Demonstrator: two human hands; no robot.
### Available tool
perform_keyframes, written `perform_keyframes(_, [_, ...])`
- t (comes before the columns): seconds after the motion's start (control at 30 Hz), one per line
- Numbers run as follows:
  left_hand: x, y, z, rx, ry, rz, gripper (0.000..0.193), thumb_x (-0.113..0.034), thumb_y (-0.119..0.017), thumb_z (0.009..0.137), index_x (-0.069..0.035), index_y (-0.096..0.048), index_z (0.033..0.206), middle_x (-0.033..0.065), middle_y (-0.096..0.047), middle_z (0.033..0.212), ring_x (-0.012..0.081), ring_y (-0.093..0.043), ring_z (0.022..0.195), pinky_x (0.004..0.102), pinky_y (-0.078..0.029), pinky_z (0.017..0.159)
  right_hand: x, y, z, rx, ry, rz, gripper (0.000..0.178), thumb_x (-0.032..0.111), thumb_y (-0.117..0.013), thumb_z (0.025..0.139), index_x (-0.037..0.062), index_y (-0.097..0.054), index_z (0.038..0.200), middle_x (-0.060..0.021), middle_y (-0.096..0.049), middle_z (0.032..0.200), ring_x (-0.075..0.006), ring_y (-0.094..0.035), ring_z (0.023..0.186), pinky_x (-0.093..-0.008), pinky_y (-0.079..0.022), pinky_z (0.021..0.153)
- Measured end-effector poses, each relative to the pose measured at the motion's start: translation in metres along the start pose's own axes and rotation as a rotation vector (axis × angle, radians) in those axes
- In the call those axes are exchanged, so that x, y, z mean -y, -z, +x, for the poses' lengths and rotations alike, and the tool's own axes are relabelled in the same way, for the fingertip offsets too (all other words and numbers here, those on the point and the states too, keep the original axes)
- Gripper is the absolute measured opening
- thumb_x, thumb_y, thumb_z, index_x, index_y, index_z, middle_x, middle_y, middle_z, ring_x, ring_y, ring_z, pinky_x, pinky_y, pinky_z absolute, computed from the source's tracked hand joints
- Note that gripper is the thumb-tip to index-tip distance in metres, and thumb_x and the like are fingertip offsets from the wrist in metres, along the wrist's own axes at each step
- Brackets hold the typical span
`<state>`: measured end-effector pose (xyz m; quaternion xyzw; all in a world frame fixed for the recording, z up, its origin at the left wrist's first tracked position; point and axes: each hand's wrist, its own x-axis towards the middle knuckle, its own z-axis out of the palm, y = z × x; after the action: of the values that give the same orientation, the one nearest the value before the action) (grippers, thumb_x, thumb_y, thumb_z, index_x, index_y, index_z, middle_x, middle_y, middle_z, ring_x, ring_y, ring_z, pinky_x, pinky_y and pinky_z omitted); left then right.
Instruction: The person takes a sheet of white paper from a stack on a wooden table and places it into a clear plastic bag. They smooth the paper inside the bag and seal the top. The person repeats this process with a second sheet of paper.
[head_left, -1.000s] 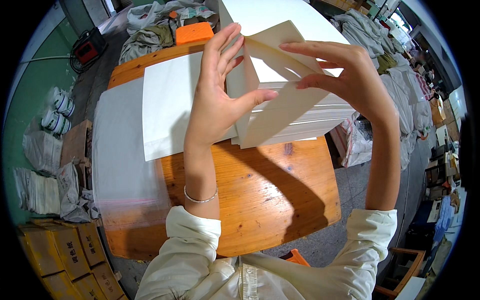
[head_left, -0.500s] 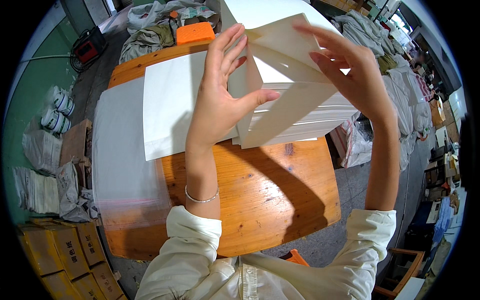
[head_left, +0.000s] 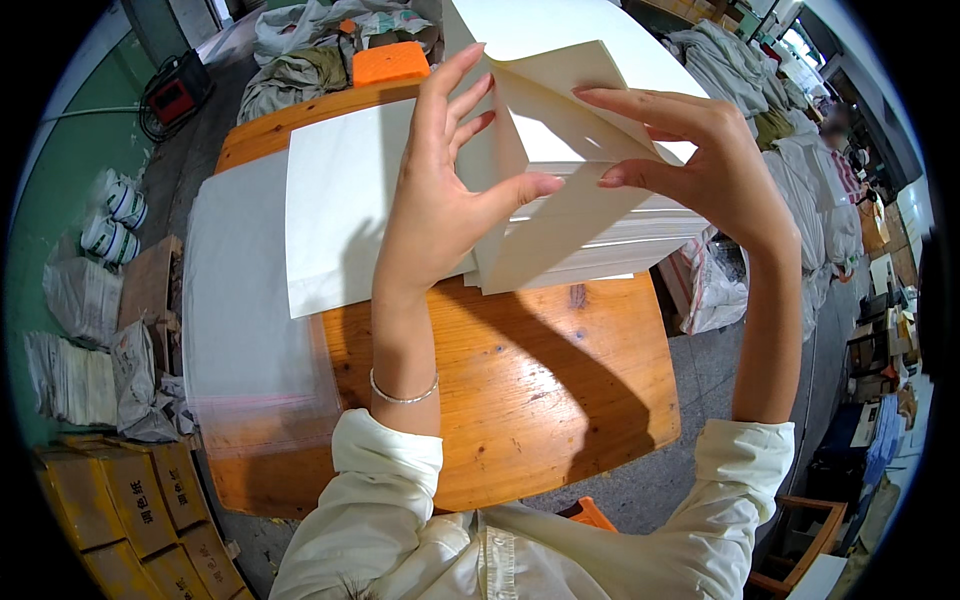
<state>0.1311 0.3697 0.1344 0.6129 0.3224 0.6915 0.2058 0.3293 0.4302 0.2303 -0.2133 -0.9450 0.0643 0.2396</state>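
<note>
A tall stack of white paper stands at the far side of the wooden table. Its top sheets are bent up, leaving a wedge-shaped gap beneath them. Beside the stack's left face is my left hand, fingers spread and thumb stretched toward the front top edge. My right hand is at the stack's right end, its fingers reaching over the raised sheets and its thumb apart from them, near the front edge. Neither hand is closed round the paper.
A flat white sheet and clear plastic sleeves lie on the left of the wooden table. An orange stool stands beyond. Cardboard boxes are stacked at lower left, and covered piles stand to the right.
My right hand has come down and slightly left, its fingers now lower over the raised sheets. The bent sheets sit lower. My left hand has hardly moved.
</note>
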Motion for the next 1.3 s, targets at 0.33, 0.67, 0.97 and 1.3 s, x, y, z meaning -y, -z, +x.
perform_keyframes(0.33, [-0.002, 0.000, 0.001, 0.003, 0.022, 0.015, 0.096, -0.007, -0.084, 0.058, -0.006, -0.030, 0.137, 0.0133, -0.032, 0.142, 0.0310, -0.035, 0.130, 0.0430, -0.032, 0.105, -0.002, 0.000, 0.004, -0.047, 0.027, 0.066, 0.038, 0.008, -0.071, 0.073, 0.0132, -0.066, 0.110, -0.0101, -0.068, 0.097, -0.0213, -0.068, 0.080, -0.0314, -0.056, 0.074])
perform_keyframes(0.67, [-0.001, 0.001, 0.000, -0.001, 0.027, 0.005, 0.097, -0.007, -0.085, 0.058, -0.005, -0.029, 0.137, 0.0135, -0.032, 0.142, 0.0303, -0.035, 0.130, 0.0424, -0.032, 0.105, 0.009, -0.008, 0.006, -0.283, 0.059, 0.061, 0.035, -0.001, -0.054, 0.086, 0.0154, -0.062, 0.116, -0.0087, -0.064, 0.112, -0.0190, -0.067, 0.082, -0.0308, -0.055, 0.069])
perform_keyframes(0.97, [0.004, 0.002, 0.000, 0.002, -0.002, 0.051, 0.097, -0.014, -0.085, 0.059, -0.006, -0.028, 0.137, 0.0137, -0.034, 0.141, 0.0338, -0.037, 0.129, 0.0445, -0.036, 0.103, 0.002, -0.002, 0.004, -0.032, 0.072, -0.020, 0.040, 0.007, -0.070, 0.073, 0.0145, -0.064, 0.113, -0.0088, -0.066, 0.103, -0.0221, -0.067, 0.084, -0.0319, -0.056, 0.073])
perform_keyframes(1.3, [0.004, 0.001, 0.001, 0.007, -0.010, 0.065, 0.098, -0.019, -0.086, 0.058, -0.008, -0.029, 0.137, 0.0139, -0.037, 0.139, 0.0357, -0.038, 0.127, 0.0452, -0.038, 0.101, -0.005, 0.001, 0.001, -0.114, -0.002, 0.052, 0.033, 0.002, -0.062, 0.080, 0.0127, -0.065, 0.111, -0.0057, -0.067, 0.103, -0.0193, -0.068, 0.080, -0.0331, -0.056, 0.069])
